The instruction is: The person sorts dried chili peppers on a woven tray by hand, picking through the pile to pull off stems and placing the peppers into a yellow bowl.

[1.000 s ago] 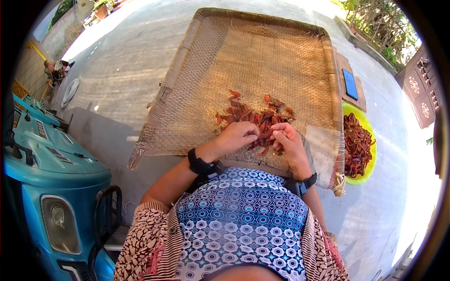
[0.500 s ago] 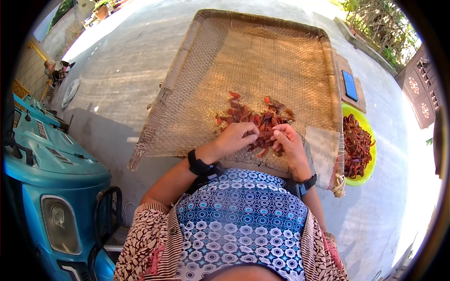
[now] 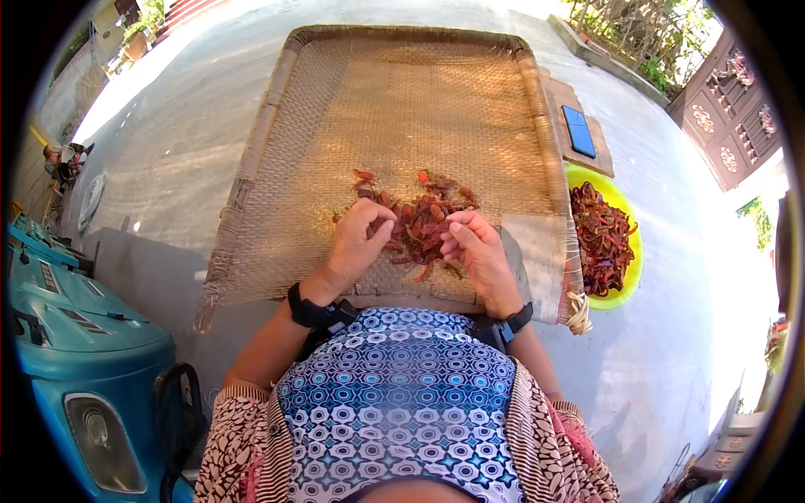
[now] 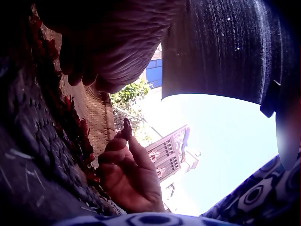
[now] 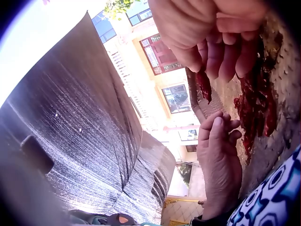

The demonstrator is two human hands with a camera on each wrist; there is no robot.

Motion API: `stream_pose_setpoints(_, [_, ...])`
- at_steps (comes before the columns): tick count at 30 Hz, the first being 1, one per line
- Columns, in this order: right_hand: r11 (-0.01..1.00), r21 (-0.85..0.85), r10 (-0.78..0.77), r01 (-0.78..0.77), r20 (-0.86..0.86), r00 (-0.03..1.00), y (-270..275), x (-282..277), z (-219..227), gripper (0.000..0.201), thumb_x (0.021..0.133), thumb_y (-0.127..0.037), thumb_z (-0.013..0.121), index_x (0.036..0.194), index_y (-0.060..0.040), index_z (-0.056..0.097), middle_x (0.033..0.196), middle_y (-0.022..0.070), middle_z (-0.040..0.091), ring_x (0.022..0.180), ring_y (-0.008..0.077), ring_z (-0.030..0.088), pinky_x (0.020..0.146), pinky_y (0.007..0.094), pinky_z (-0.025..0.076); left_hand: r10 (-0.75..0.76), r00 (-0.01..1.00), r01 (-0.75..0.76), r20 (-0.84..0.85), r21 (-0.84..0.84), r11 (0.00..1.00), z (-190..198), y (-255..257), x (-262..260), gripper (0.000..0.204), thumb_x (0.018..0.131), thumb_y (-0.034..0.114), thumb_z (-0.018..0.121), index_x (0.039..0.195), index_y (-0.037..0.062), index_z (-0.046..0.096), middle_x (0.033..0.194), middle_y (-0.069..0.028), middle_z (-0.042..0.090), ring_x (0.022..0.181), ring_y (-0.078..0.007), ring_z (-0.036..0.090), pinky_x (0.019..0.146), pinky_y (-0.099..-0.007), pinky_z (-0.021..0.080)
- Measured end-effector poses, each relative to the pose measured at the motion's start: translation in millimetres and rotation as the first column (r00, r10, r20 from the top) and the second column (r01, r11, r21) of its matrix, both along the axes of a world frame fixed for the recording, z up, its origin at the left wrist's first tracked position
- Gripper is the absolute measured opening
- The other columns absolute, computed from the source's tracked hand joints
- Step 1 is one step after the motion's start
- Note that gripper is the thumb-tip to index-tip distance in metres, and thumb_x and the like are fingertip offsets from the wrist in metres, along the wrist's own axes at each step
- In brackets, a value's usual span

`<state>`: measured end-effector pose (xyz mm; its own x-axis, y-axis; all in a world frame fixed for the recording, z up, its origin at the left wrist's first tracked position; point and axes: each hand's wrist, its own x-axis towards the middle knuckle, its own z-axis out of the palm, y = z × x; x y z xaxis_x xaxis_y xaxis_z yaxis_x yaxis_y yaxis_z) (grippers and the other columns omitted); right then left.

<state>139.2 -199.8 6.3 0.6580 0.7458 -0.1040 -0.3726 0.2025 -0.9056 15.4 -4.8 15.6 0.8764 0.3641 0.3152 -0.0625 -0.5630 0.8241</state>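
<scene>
My right hand (image 3: pixel 482 251) pinches a dried red chili (image 5: pixel 203 86) between thumb and fingers, over the near part of a woven tray (image 3: pixel 402 109). In the left wrist view that chili's dark end (image 4: pixel 126 128) sticks up past the fingertips. Left of it, my left hand (image 3: pixel 360 239) has its thumb against curled fingers, and nothing shows between them. The two hands are a short gap apart. Under and between them lies a loose heap of dried red chilies (image 3: pixel 423 226), partly covered by the fingers.
Beside the tray's right edge stands a yellow-green basin (image 3: pixel 635 264) full of chilies (image 3: pixel 599 239). A blue-screened phone (image 3: pixel 579 132) lies on a board beyond it. To the left is a teal vehicle (image 3: pixel 101 360). Pale seeds speckle the tray around the heap.
The hands were close together over the heap and have moved apart, the left hand going left. The head view has turned right, so the tray and basin appear further left.
</scene>
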Motion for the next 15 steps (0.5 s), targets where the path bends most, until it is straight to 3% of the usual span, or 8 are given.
stream_pose_setpoints(5, [0.983,0.099,-0.149,0.156,-0.08,0.986,-8,13,2,0.018,0.094,-0.022,0.06,0.106,-0.009,0.06,0.086,0.0019,0.064,0.069,0.0095,0.059,0.061,0.024,0.047,-0.008,1.0,0.007,0.025,0.045,0.999,-7,2,2,0.009,0.086,0.001,0.061,0.095,0.0031,0.061,0.091,-0.0045,0.054,0.075,-0.0136,0.053,0.065,-0.0241,0.045])
stream_pose_setpoints(9, [0.892,0.217,-0.34,0.396,-0.252,0.906,-26,37,20,0.014,0.094,-0.022,0.06,0.101,-0.0093,0.06,0.079,-0.0007,0.059,0.065,0.0099,0.053,0.06,0.0248,0.045,-0.064,0.998,0.067,-0.028,0.111,0.992,-9,4,1,0.01,0.086,0.002,0.061,0.096,0.0036,0.062,0.093,-0.0047,0.053,0.076,-0.0147,0.054,0.065,-0.0255,0.045])
stream_pose_setpoints(11, [0.825,0.339,-0.311,0.451,-0.394,0.865,-45,64,16,0.013,0.094,-0.022,0.06,0.098,-0.0092,0.059,0.079,-0.0005,0.059,0.065,0.0104,0.052,0.061,0.0257,0.045,-0.093,0.995,0.097,-0.045,0.105,0.99,-6,3,1,0.011,0.086,0.002,0.061,0.097,0.0046,0.061,0.093,-0.0057,0.052,0.077,-0.0178,0.054,0.066,-0.0285,0.046])
stream_pose_setpoints(15, [0.61,0.569,-0.175,0.552,-0.583,0.793,-102,116,4,0.024,0.096,-0.03,0.055,0.098,-0.0066,0.057,0.081,0.0015,0.06,0.066,0.0121,0.053,0.062,0.0274,0.046,-0.108,0.994,0.111,-0.035,0.124,0.986,-12,6,2,0.01,0.086,0.0,0.061,0.095,0.0041,0.063,0.097,-0.0042,0.053,0.078,-0.0126,0.053,0.065,-0.0248,0.044])
